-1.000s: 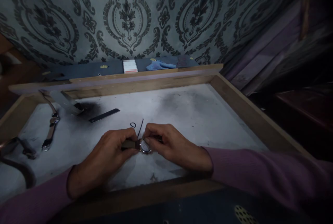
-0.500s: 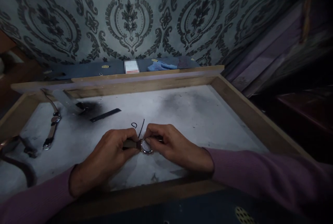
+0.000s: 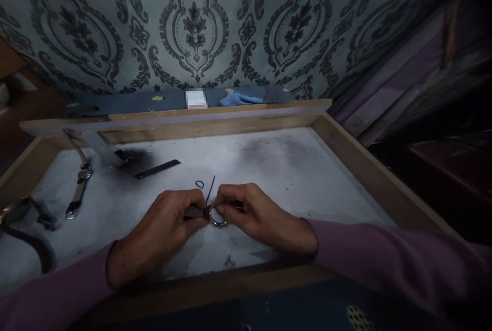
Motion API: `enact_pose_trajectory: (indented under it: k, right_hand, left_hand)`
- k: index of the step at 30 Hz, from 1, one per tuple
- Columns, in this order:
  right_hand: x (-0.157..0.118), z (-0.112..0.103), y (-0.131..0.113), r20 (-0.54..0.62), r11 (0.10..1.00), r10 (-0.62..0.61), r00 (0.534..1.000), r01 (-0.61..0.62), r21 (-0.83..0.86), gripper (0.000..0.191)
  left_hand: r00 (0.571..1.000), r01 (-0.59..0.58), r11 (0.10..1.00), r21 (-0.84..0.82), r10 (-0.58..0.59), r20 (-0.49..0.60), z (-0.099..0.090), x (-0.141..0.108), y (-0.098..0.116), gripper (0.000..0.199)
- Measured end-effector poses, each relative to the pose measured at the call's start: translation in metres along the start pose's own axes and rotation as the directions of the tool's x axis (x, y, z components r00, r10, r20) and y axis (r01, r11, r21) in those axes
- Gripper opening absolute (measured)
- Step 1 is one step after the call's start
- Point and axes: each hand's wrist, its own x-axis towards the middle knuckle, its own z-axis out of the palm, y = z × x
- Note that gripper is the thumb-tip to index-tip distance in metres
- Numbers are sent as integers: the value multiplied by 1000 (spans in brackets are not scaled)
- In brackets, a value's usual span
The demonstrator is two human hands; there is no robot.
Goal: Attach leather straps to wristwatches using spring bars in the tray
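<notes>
Between my hands is a wristwatch (image 3: 218,216) with a round pale dial, a shiny case and a dark strap. My left hand (image 3: 163,231) pinches the strap on the left side of the case. With thumb and fingers closed at the upper right of the case, my right hand (image 3: 259,221) grips the same watch; a thin dark piece shows partly behind those fingers. Just beyond the watch lie a thin dark stick (image 3: 210,189) and a small black loop (image 3: 199,184), both on the white surface.
A shallow wooden-framed tray with a white bottom (image 3: 307,182) surrounds the work. At its left lie a watch with a strap (image 3: 80,187), a dark curved strap (image 3: 36,249) and a flat dark strip (image 3: 157,169). Behind the far rim are a blue cloth (image 3: 239,98) and a small box (image 3: 196,99).
The view has shifted very slightly, so everything sits a little further right. Both hands keep the same hold on the watch.
</notes>
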Motion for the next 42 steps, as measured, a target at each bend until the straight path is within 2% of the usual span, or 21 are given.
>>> enact_pose_trajectory:
  k: [6,12,29,37,42]
  right_hand:
    - [-1,2,-1,-67,999,10,998,-8,31,13]
    - [0,1,3,-25,1000,4,1000,-4,15,12]
    - [1,-1,-1,32,999,-29,999,28,22,16]
    - [0,0,5,-41,1000,19,999,-19,-5,12]
    - [0,0,2,-20,1000,-1,1000,1,-3,12]
  left_hand:
    - [1000,6,1000,11,-6,0,1,0,0,3]
    - [999,36,998,58,-37,15,1,1,2,3]
    - [1000,17,999,42,-18,14,0,1,3,2]
    - [1000,13,999,51,-14,20,1,1,0,3]
    - [1000,12,999,36,-13,16,1,1,1,4]
